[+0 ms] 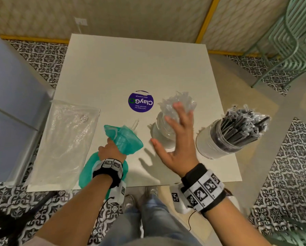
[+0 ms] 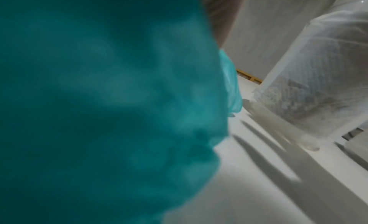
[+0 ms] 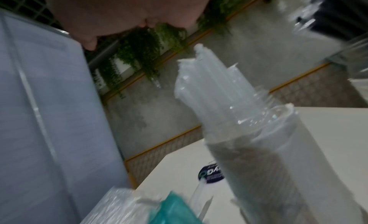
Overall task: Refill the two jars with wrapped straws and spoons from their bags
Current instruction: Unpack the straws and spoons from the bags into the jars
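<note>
Your left hand [image 1: 111, 150] is fisted around the neck of the teal bag [image 1: 125, 139], near the front edge of the white table [image 1: 131, 64]. The bag's open mouth bunches up beyond your knuckles, pointing toward the table centre; the rest of it trails back under your wrist and over the table edge. In the left wrist view the teal plastic [image 2: 99, 101] fills most of the frame, blurred, so finger detail is unreadable there.

Your right hand [image 1: 175, 137] is spread, fingers straight, holding nothing. It sits above the clear jar [image 1: 164, 132], which stands upright just right of the teal bag. Your fingertips overlap the tops of the clear wrapped pieces [image 1: 177, 102] sticking out of that jar; I can't tell whether they touch. Whether those are spoons or straws isn't clear either. The right wrist view shows the same jar [image 3: 268, 156] with the clear bundle [image 3: 209, 86] leaning out of its mouth, and your palm [image 3: 123, 12] well above it.

One loose clear piece [image 1: 135, 123] lies on the table between the teal bag and the jar, touching neither hand.

The second jar [image 1: 217, 139] stands at the right edge, packed with dark wrapped straws [image 1: 244, 123] fanning to the right, apart from both hands.

A flat clear bag [image 1: 67, 139] lies on the left side of the table. A purple round sticker [image 1: 141, 102] sits at centre.
</note>
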Available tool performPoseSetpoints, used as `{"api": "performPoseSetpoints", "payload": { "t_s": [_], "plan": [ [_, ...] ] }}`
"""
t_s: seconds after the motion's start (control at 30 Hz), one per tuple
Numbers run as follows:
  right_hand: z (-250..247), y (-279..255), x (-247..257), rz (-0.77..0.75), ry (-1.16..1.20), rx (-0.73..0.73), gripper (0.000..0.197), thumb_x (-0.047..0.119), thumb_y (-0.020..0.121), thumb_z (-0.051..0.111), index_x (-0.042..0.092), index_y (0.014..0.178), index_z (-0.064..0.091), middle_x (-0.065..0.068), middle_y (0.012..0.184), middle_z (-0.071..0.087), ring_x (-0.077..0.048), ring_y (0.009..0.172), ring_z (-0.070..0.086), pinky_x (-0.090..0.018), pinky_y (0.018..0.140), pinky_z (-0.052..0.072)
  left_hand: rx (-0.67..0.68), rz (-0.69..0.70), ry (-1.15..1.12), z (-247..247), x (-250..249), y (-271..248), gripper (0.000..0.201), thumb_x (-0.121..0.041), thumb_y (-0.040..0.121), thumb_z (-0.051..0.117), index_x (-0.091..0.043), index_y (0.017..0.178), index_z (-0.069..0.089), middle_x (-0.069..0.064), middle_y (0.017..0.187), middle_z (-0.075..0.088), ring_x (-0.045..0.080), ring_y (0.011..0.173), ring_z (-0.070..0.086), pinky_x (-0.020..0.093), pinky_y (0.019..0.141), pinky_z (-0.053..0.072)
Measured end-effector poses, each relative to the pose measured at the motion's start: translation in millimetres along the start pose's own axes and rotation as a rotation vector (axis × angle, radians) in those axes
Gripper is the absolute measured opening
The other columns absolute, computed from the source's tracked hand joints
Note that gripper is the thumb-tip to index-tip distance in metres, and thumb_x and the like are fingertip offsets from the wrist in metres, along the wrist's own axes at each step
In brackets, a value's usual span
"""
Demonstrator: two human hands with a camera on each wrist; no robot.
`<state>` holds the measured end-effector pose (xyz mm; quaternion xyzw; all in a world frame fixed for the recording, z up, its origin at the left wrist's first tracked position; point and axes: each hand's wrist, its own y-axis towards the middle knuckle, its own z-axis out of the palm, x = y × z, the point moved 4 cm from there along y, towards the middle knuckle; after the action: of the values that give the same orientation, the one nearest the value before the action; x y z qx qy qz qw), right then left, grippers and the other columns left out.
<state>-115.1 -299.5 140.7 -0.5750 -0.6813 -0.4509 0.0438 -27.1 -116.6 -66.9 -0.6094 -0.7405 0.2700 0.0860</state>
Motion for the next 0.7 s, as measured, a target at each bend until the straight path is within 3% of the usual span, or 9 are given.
{"api": "performPoseSetpoints", "payload": {
  "t_s": [0.1,0.2,0.3,0.37,0.43,0.53,0.6,0.63,0.7],
  "plan": [
    [26.5,-14.2,10.3,0.083,0.089,0.177,0.032,0.022,0.088,0.056,0.014,0.118,0.051,-0.008,0.137,0.044,-0.015,0.129,0.039,-0.026,0.111,0.029,-0.016,0.04,-0.08,-7.9,-0.9,-8.6,0.061,-0.031,0.068,0.067,-0.013,0.121,0.042,0.013,0.107,0.063,0.036,0.104,0.053,0.043,0.09,0.045],
    [40.8,-15.6,9.0,0.318,0.296,0.182,0.035,0.028,0.091,0.053,0.014,0.123,0.052,0.002,0.135,0.046,0.001,0.128,0.038,-0.014,0.108,0.03,-0.139,0.139,-0.436,-39.2,-5.2,-27.0,0.062,-0.034,0.064,0.072,-0.016,0.118,0.048,0.013,0.107,0.064,0.035,0.098,0.059,0.042,0.086,0.05],
    [49.1,-0.3,7.2,0.531,0.544,0.092,0.068,0.04,0.08,0.065,0.027,0.138,0.032,0.007,0.143,0.036,-0.006,0.135,0.035,-0.024,0.113,0.029,-0.23,0.352,-0.874,-84.9,-16.0,-59.5,0.054,-0.025,0.056,0.075,-0.028,0.106,0.055,0.003,0.099,0.067,0.021,0.091,0.065,0.034,0.078,0.053],
    [59.1,10.7,7.8,0.605,0.655,0.144,0.095,0.043,0.068,0.074,0.031,0.144,0.018,0.005,0.152,0.03,-0.009,0.14,0.03,-0.028,0.116,0.027,-0.188,0.476,-1.005,-104.7,-25.5,-76.8,0.039,-0.028,0.058,0.073,-0.04,0.091,0.058,-0.006,0.087,0.068,0.008,0.08,0.065,0.027,0.07,0.053],
    [74.0,15.3,10.2,0.612,0.717,0.262,0.113,0.03,0.063,0.084,0.029,0.148,0.01,0.002,0.155,0.026,-0.009,0.142,0.028,-0.028,0.116,0.027,-0.13,0.525,-1.051,-104.8,-28.8,-79.3,0.022,-0.035,0.063,0.066,-0.043,0.083,0.06,-0.012,0.079,0.068,0.001,0.074,0.062,0.026,0.067,0.052],
    [101.0,3.2,8.9,0.627,0.695,0.392,0.124,0.008,0.06,0.089,0.022,0.151,0.006,0.0,0.15,0.033,-0.007,0.136,0.037,-0.021,0.112,0.034,-0.015,0.505,-1.052,-82.5,-19.5,-72.7,0.019,-0.037,0.067,0.061,-0.045,0.084,0.064,-0.018,0.083,0.07,0.012,0.083,0.066,0.034,0.078,0.055],
    [115.0,-11.2,4.1,0.652,0.651,0.38,0.119,0.01,0.058,0.09,0.025,0.148,0.014,0.002,0.144,0.041,-0.006,0.131,0.043,-0.022,0.11,0.037,0.018,0.511,-0.952,-59.7,-5.1,-65.8,0.021,-0.029,0.07,0.063,-0.04,0.088,0.064,-0.017,0.085,0.07,0.007,0.083,0.067,0.033,0.076,0.057],
    [117.0,-16.4,0.5,0.67,0.634,0.345,0.115,0.012,0.057,0.091,0.026,0.146,0.019,0.003,0.142,0.044,-0.006,0.129,0.045,-0.023,0.109,0.038,0.041,0.482,-0.94,-49.5,3.0,-61.0,0.024,-0.024,0.073,0.065,-0.036,0.093,0.065,-0.013,0.088,0.071,0.007,0.085,0.068,0.033,0.079,0.058],
    [120.9,-25.0,-6.9,0.711,0.596,0.281,0.11,0.017,0.056,0.091,0.025,0.144,0.025,0.003,0.14,0.046,-0.006,0.128,0.046,-0.024,0.108,0.039,0.095,0.4,-0.963,-30.6,19.0,-51.8,0.025,-0.023,0.078,0.065,-0.024,0.102,0.064,0.006,0.098,0.071,0.026,0.094,0.067,0.047,0.087,0.055]
  ]
}}
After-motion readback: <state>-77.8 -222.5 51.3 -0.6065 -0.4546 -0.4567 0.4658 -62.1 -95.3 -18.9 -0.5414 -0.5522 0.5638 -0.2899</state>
